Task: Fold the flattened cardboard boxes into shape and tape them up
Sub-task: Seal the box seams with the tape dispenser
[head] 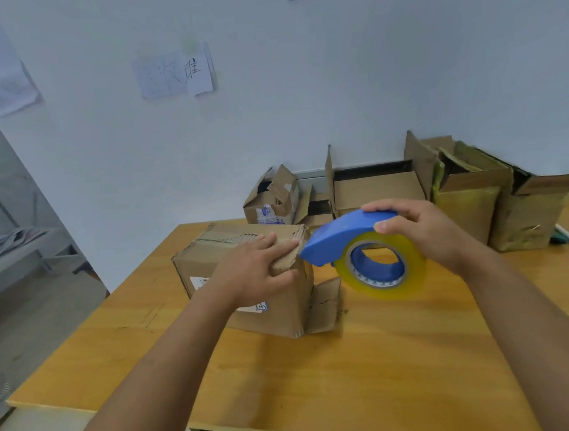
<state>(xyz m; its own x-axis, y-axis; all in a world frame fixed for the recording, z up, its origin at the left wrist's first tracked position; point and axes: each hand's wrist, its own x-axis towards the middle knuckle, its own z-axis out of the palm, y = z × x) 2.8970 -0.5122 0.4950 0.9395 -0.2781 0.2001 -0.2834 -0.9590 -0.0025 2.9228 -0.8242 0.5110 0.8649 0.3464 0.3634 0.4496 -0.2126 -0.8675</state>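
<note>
Box [247,280] label half hidden under flat left hand [251,269], right hand [415,231] gripping tape dispenser [365,253]

One head-worn view looks forward and down, close over the table [392,360] (wall behind).

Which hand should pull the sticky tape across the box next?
The right hand, probably. It already holds the blue tape dispenser in its grip, with the nose right at the cardboard box's top corner. The left hand is busy pressing the flap flat there.
</note>
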